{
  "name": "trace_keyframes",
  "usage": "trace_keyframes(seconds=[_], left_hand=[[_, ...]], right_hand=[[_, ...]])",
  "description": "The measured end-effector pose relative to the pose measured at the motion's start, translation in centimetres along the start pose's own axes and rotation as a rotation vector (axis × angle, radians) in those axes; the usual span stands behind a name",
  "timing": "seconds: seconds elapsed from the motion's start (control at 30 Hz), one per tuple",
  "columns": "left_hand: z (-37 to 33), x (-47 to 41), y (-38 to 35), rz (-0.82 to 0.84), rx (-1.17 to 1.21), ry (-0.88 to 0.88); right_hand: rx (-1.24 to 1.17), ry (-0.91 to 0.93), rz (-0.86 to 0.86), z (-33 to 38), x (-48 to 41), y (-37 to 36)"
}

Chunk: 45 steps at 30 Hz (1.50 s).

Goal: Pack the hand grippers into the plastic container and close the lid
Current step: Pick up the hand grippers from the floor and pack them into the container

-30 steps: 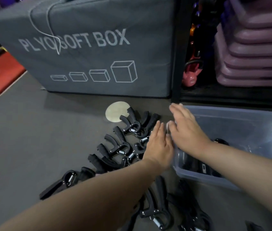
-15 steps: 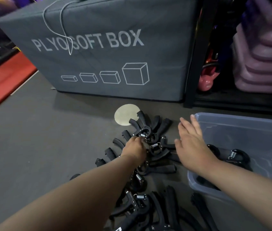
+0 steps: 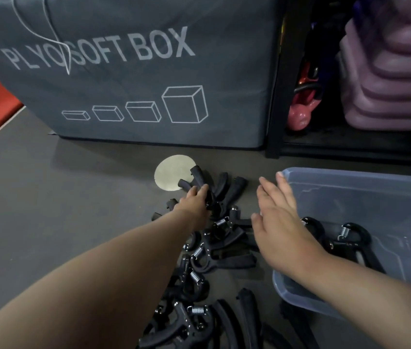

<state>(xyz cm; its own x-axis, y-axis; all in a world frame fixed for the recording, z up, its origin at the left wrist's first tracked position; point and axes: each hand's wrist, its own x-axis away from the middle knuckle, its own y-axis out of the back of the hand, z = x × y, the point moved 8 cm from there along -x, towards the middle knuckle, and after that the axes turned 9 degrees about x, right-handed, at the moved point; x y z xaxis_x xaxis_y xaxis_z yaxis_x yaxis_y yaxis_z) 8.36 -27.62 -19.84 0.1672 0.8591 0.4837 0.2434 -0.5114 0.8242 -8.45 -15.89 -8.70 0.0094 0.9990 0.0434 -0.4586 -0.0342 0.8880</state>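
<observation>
Black hand gripper (image 3: 200, 181) lies under left hand's (image 3: 194, 201) curled fingers (image 3: 203, 190).

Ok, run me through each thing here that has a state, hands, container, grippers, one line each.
left hand: closed around a hand gripper at the far end of the pile
right hand: open, fingers spread, empty, beside the container's near corner
plastic container: open, no lid on it, no lid in view
hand grippers in container: a few, lying loose
pile on floor: many still unpacked
</observation>
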Motion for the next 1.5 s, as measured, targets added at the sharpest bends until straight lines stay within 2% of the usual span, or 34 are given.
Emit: trace_keyframes(seconds=[0.13,0.3,0.43,0.53,0.7,0.77,0.83,0.9,1.03,1.17,1.33,1.43,1.5], left_hand=[[0.0,0.3,-0.9,-0.056,-0.025,-0.054],[-1.3,1.7,-1.1,-0.190,-0.338,-0.199],[-2.4,3.3,0.0,-0.388,-0.265,-0.288],[-2.2,3.4,1.5,-0.441,0.062,-0.161],[-0.4,5.6,5.3,-0.530,0.773,-0.002],[0.8,6.6,5.6,-0.498,1.117,0.081],[1.5,7.2,4.9,-0.381,1.443,0.171],[1.5,8.1,4.8,-0.308,1.634,0.192],[0.7,10.0,5.6,-0.241,1.816,0.143],[-0.4,12.0,6.7,-0.151,1.805,0.082],[-3.8,14.4,8.0,-0.084,1.600,0.022],[-6.4,15.0,8.0,-0.074,1.539,0.005],[-8.5,15.4,7.7,-0.036,1.500,-0.025]], right_hand=[[-0.004,0.005,-0.005,0.0,0.1,0.0],[-0.012,-0.012,0.003,-0.1,0.1,-0.2],[-0.015,-0.021,0.021,-0.2,0.1,-0.3],[-0.005,-0.005,0.028,-0.1,0.1,-0.2],[0.082,0.010,0.062,0.0,0.0,-0.1],[0.112,0.001,0.098,-0.2,0.0,-0.3],[0.103,-0.002,0.107,-0.2,0.0,-0.4],[0.083,0.004,0.103,-0.2,-0.1,-0.4],[0.062,0.011,0.123,-0.6,-0.2,-0.6],[-0.038,-0.008,0.171,-0.6,-0.9,-0.4],[-0.402,-0.116,0.233,0.1,0.1,2.5],[-0.535,-0.030,0.248,1.6,1.1,4.3],[-0.493,-0.007,0.226,1.7,1.7,5.1]])
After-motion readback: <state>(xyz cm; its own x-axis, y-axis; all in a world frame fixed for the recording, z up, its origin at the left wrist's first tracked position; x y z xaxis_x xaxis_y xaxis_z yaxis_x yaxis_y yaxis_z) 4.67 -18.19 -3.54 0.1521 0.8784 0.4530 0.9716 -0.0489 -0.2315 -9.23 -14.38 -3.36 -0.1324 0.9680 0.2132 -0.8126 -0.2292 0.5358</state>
